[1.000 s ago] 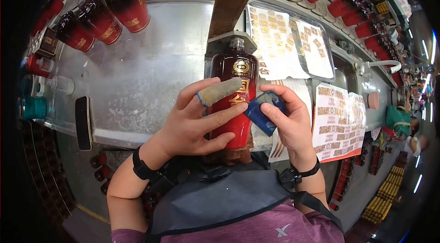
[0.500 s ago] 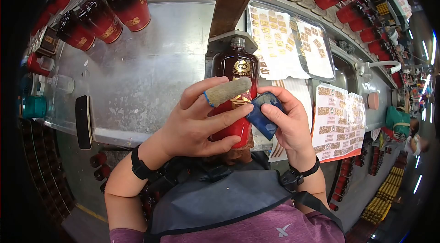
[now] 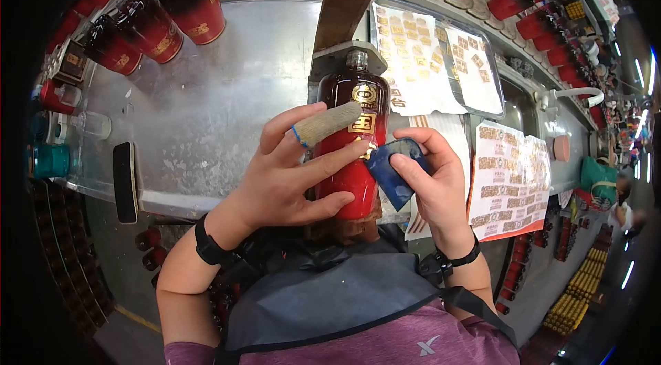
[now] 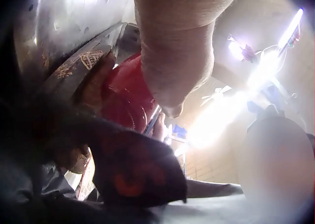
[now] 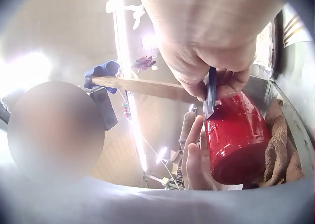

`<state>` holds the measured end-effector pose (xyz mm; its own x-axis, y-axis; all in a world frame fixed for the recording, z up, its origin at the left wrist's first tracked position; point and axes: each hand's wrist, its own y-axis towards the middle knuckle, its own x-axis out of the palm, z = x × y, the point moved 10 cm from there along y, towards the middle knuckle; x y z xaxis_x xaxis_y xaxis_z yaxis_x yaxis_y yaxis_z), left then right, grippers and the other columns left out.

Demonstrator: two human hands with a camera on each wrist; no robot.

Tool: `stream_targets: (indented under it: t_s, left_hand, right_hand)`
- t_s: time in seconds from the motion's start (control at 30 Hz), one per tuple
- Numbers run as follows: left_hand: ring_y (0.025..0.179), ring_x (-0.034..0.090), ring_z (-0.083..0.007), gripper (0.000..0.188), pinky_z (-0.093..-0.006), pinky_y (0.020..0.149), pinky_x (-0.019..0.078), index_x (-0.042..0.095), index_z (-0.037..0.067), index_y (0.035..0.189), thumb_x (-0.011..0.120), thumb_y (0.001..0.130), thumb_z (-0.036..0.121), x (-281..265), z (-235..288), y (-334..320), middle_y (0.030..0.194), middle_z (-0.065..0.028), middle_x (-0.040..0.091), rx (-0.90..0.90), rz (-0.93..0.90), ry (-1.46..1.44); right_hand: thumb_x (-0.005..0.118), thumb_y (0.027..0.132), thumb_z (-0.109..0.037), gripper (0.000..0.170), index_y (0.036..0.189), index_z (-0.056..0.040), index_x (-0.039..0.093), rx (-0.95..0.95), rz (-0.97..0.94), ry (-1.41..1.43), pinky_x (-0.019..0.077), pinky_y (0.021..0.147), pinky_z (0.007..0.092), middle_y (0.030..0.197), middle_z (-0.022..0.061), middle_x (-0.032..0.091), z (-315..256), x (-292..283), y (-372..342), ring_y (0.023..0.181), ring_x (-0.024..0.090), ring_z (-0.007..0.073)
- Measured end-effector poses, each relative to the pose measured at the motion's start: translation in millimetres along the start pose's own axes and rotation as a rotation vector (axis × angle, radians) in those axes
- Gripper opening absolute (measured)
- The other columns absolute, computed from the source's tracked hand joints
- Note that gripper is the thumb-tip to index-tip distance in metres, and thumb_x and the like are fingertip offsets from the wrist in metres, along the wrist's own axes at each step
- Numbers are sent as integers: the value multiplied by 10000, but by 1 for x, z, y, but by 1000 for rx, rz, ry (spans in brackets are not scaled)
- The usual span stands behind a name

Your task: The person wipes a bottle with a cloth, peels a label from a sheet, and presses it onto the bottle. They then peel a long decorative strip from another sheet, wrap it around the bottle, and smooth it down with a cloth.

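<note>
Bottle [image 3: 359,191] beneath left fingers [image 3: 335,161]; right fingers [image 3: 434,141] pinch blue scraper [image 3: 391,178].

Overhead, the head camera is facing forward and down onto the desk [image 3: 186,107]; closer in, both wrist cameras are peering up toward ceiling lights [image 4: 291,28], all three sharing the red bottle [image 3: 359,189].

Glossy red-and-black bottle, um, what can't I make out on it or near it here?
Head view: the lower gold character on the glossy red-and-black bottle, partly covered by the left hand.
Head view: part of the flat blue rectangular tool, covered by the right hand.
Head view: fine print on the white paper sheet with brown bands, too small to read.
Right wrist view: the bottle's upper end, hidden by the right hand.
</note>
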<state>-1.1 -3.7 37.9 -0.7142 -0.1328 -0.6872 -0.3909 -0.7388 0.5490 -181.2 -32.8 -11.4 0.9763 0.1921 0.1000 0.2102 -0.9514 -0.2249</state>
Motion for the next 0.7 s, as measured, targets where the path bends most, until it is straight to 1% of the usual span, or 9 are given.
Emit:
stream_targets:
  t_s: [0.17,0.23,0.43,0.7]
  left_hand:
    - [1310,424,-324,519,-403,1086,400,706,215,1252,782,767,381,5,3,3,1415,-63,526,34,-19,-20]
    - [1311,424,-321,514,-401,1086,403,710,213,1246,782,767,387,3,3,3,1412,-63,530,39,4,-10]
    - [1309,427,-317,523,-396,1083,407,712,197,1240,788,761,393,0,6,5,1405,-61,537,45,3,-8]
    - [1303,433,-314,530,-390,1081,412,709,192,1242,795,755,382,2,8,4,1394,-69,538,38,-4,2]
  right_hand:
    - [709,913,-49,325,1212,-7,587,55,-70,77,499,806,203,1056,61,682,8,6,3,928,628,68]
    - [713,910,-48,314,1198,-10,593,99,-92,121,506,802,206,1055,63,686,13,8,4,918,636,71]
    - [721,903,-47,299,1176,-14,603,117,-130,194,516,799,213,1043,61,690,13,10,7,907,643,76]
    - [724,901,-51,293,1170,-27,610,120,-121,151,507,769,200,1013,46,693,14,5,7,886,639,64]
